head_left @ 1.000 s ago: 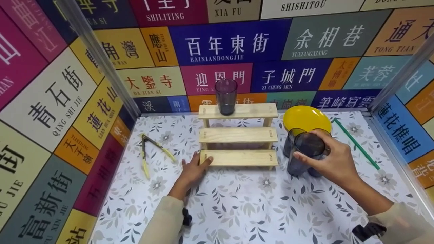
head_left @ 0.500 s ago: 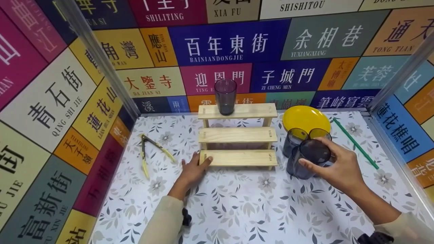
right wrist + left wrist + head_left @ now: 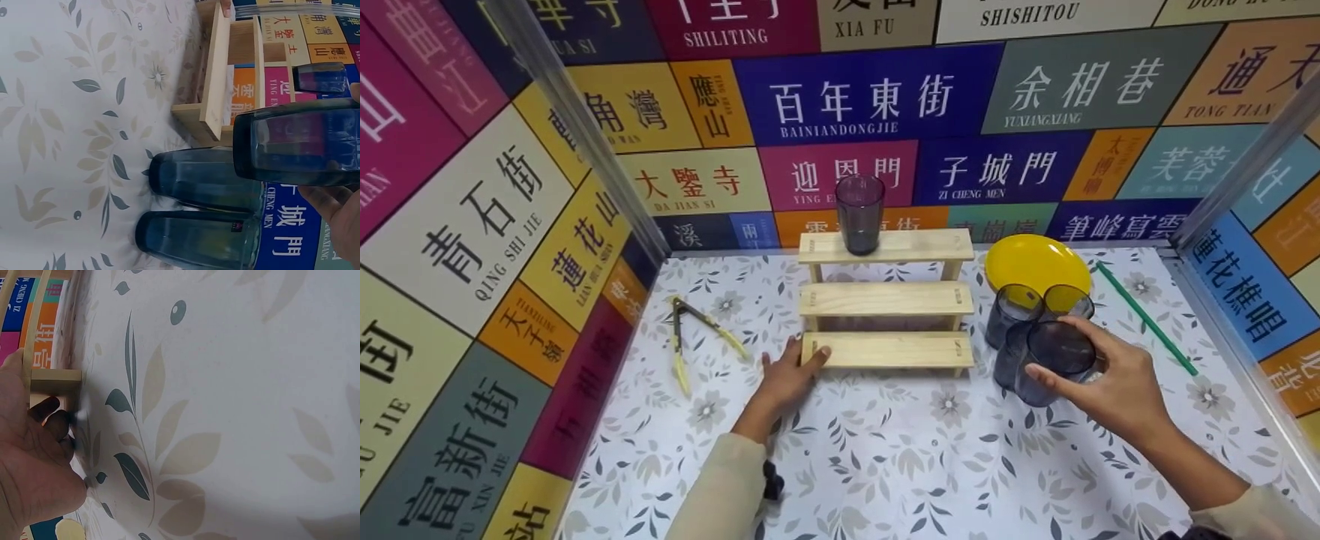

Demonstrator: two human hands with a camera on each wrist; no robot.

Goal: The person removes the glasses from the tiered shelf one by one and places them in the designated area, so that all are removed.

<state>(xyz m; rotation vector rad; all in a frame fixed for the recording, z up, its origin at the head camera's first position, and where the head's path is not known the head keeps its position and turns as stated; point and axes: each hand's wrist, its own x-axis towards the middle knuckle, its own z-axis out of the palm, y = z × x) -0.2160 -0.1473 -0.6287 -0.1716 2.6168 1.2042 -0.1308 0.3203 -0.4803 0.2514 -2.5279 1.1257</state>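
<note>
My right hand (image 3: 1117,382) grips a dark tinted drinking glass (image 3: 1054,371) around its side. In the right wrist view that glass (image 3: 298,143) is raised off the table, beside two standing glasses (image 3: 202,177). Several like glasses (image 3: 1011,319) stand in a cluster behind and beside it, partly hidden. My left hand (image 3: 791,379) holds the left end of the three-step wooden rack (image 3: 889,350), thumb on top of the lowest step. Curled fingers (image 3: 53,424) show by the rack's edge in the left wrist view. One glass (image 3: 860,214) stands on the top step, left of its middle.
A yellow plate (image 3: 1035,259) lies behind the glass cluster. To its right is a green stick (image 3: 1147,319). Tongs (image 3: 697,322) with pale yellow arms lie spread left of the rack. Sign-covered walls (image 3: 870,94) enclose the back and sides of the flower-patterned tabletop (image 3: 877,457).
My right hand and the glass in it have moved slightly right and toward me, uncovering more of the glasses behind. The left hand and the rack have stayed in place.
</note>
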